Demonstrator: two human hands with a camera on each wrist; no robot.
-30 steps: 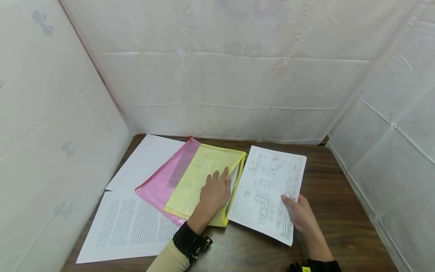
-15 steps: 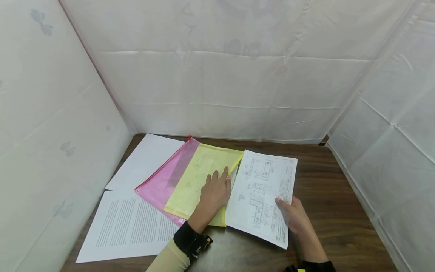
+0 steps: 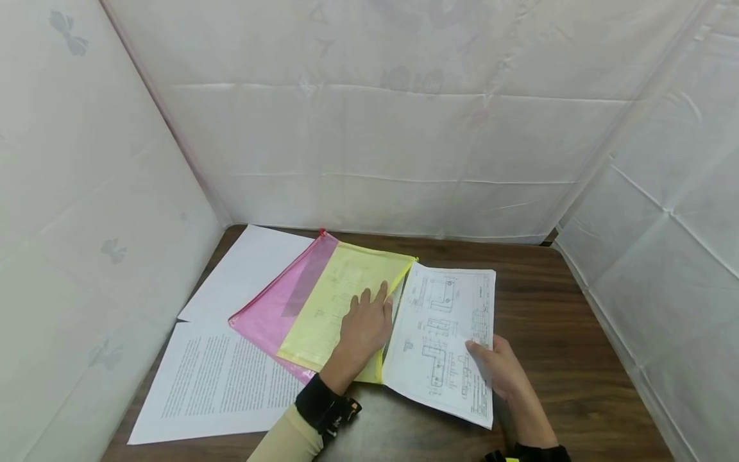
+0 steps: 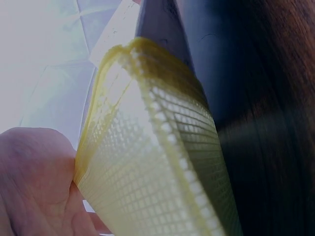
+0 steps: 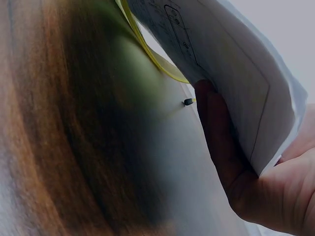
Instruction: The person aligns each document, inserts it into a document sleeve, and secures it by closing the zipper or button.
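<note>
Paper first: we judge the stack of drawing sheets [image 3: 441, 340] light and floppy, apt to sag and slip, best pinched at its near edge. Our right hand [image 3: 501, 372] grips it there, thumb on top, fingers beneath, just right of the yellow mesh pouch [image 3: 340, 305]. Our left hand [image 3: 364, 330] lies flat on that pouch, fingers straight, pressing it down. Left of the pouch lie a pink pouch [image 3: 271, 308] and printed sheets [image 3: 213, 382] on the dark wooden table [image 3: 554, 321]. Beyond the pouch hang white cloth walls [image 3: 392, 128].
</note>
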